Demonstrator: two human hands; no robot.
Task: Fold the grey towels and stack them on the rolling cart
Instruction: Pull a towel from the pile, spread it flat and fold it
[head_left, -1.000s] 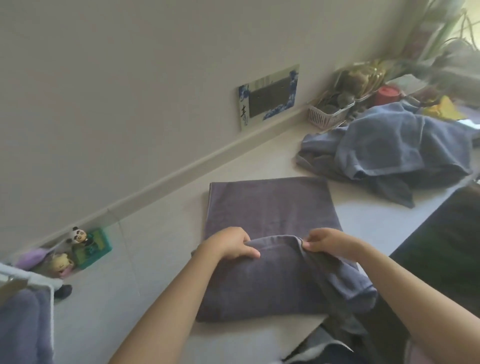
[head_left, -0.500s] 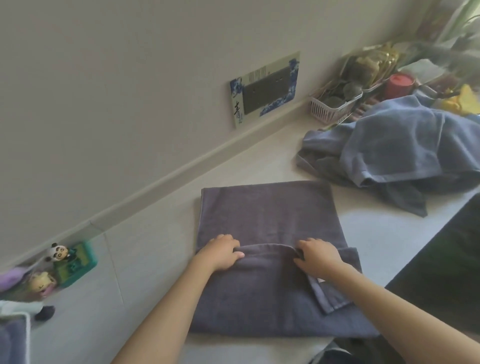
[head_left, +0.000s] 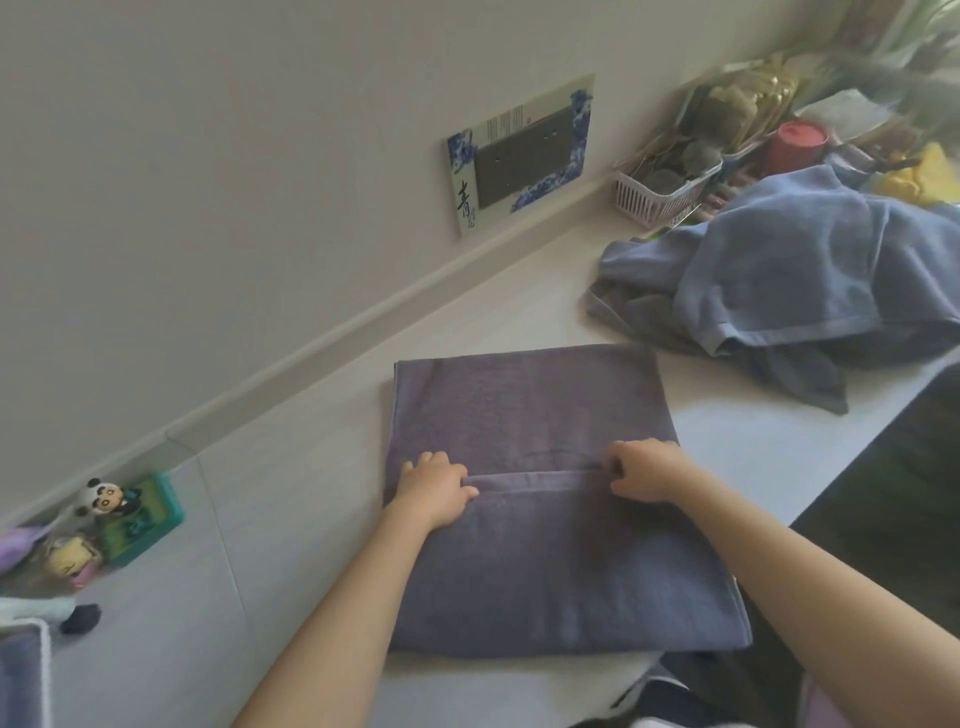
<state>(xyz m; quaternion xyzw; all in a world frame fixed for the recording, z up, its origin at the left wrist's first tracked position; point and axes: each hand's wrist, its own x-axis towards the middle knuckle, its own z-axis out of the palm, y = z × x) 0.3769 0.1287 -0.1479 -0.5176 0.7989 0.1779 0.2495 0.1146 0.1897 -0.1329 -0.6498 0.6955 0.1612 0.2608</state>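
A dark grey towel (head_left: 535, 415) lies flat on the white counter (head_left: 291, 545), its near part folded over toward the wall. My left hand (head_left: 434, 491) pinches the folded edge at its left end. My right hand (head_left: 641, 470) pinches the same edge at its right end. The edge runs straight between both hands across the towel's middle. A heap of unfolded blue-grey and grey towels (head_left: 810, 280) sits at the right. At the bottom left corner the rim of the cart (head_left: 44, 670) shows, with a grey towel (head_left: 18, 680) in it.
A blue-and-white card (head_left: 519, 156) leans on the wall. A white basket (head_left: 660, 195), a red cup (head_left: 797, 145) and clutter stand at the back right. Small toy figures (head_left: 104, 525) sit at the left. The counter's front edge drops off at the right.
Both hands carried the towel's near edge away from me and laid it across the middle. The loose flap on the right has been smoothed flat, and my hands moved apart to the edge's ends.
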